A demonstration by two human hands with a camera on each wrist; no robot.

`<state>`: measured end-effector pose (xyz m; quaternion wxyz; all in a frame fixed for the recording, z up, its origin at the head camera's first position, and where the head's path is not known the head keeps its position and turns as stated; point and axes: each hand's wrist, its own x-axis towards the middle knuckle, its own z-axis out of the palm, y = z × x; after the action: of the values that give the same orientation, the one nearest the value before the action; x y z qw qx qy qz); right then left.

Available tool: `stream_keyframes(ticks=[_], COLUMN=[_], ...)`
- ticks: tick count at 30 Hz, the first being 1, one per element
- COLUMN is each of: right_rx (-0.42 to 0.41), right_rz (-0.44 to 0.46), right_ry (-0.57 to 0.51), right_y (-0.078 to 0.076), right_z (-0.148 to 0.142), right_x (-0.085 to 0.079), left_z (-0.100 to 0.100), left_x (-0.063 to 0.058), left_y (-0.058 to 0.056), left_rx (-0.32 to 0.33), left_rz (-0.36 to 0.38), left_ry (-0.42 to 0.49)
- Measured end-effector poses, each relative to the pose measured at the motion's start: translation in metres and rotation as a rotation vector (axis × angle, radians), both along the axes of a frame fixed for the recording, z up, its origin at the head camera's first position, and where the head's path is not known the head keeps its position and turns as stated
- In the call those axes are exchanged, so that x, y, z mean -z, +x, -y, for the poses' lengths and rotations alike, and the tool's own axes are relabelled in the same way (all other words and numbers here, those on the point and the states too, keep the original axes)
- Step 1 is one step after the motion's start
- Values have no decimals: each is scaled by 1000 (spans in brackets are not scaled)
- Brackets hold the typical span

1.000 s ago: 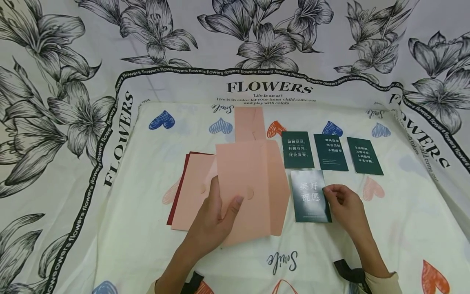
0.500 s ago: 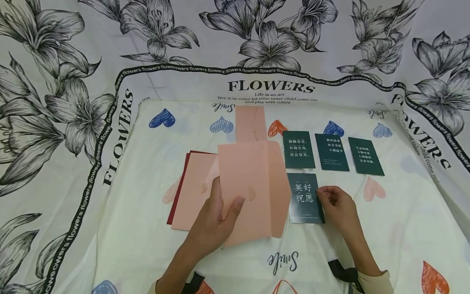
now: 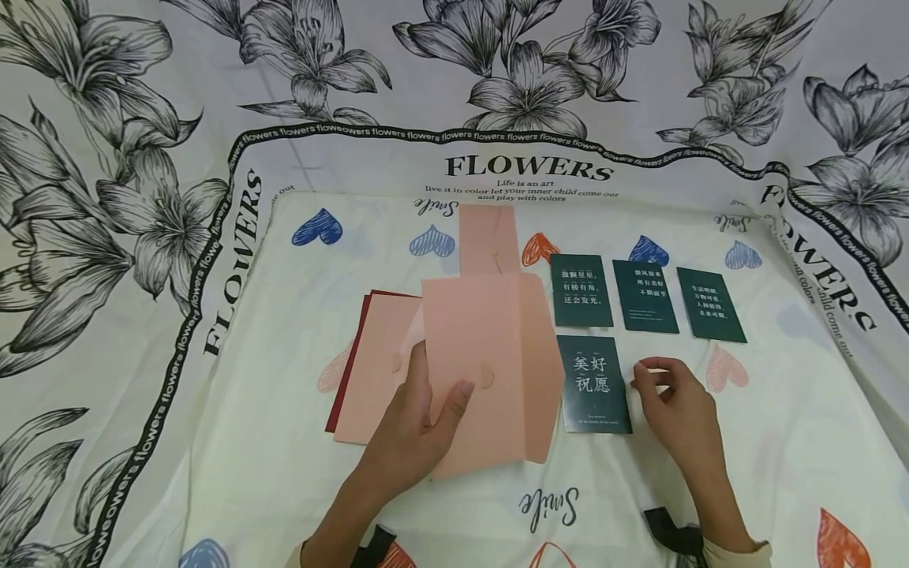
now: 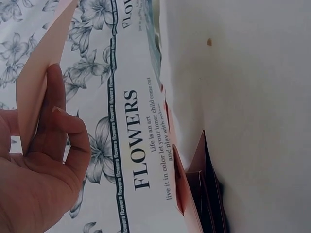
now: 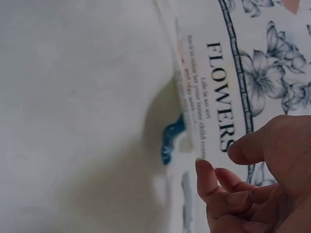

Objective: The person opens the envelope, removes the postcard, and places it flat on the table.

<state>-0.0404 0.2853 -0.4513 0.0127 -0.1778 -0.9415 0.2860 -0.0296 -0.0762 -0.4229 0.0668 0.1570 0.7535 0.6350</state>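
My left hand [image 3: 408, 434] grips a pink envelope [image 3: 472, 331], thumb on its front and fingers behind; its flap stands unfolded on the right side. In the left wrist view the left hand [image 4: 43, 179] pinches the same envelope [image 4: 46, 68], seen nearly edge-on. A dark green card [image 3: 595, 406] with white characters lies on the cloth just right of the envelope. Beside that card's right edge is my right hand [image 3: 678, 410], a small gap away, fingers loosely curled around nothing. The right wrist view shows this hand [image 5: 262, 194] with thumb and index finger apart.
Three more green cards [image 3: 581, 290] lie in a row behind the first one. Left of the held envelope, another pink envelope [image 3: 372, 379] overlaps a dark red one [image 3: 347, 375]. A further pink envelope [image 3: 486, 237] extends behind. The cloth [image 3: 256, 442] has printed hearts.
My right hand slid the green card left, up to the held envelope, then let go and drew back right. The card now lies flat. My left hand stays in place with the envelope.
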Motion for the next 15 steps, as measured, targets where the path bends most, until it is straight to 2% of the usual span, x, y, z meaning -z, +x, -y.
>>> stream_keyframes(ticks=[3, 6, 10, 13, 15], right_rx=[-7, -54, -189, -305, -371], right_rz=[-86, -169, -207, -181, -159], right_ry=[24, -26, -260, -455, -545], right_y=[6, 14, 24, 28, 31], right_z=[3, 11, 26, 36, 42], right_x=[-9, -18, -27, -33, -35], left_z=[-1, -4, -8, -10, -12], left_x=[0, -1, -1, -1, -1], left_y=[0, 2, 4, 6, 7], left_rx=[7, 11, 28, 41, 51], left_rz=[3, 5, 12, 12, 7], left_ry=[4, 6, 21, 31, 37])
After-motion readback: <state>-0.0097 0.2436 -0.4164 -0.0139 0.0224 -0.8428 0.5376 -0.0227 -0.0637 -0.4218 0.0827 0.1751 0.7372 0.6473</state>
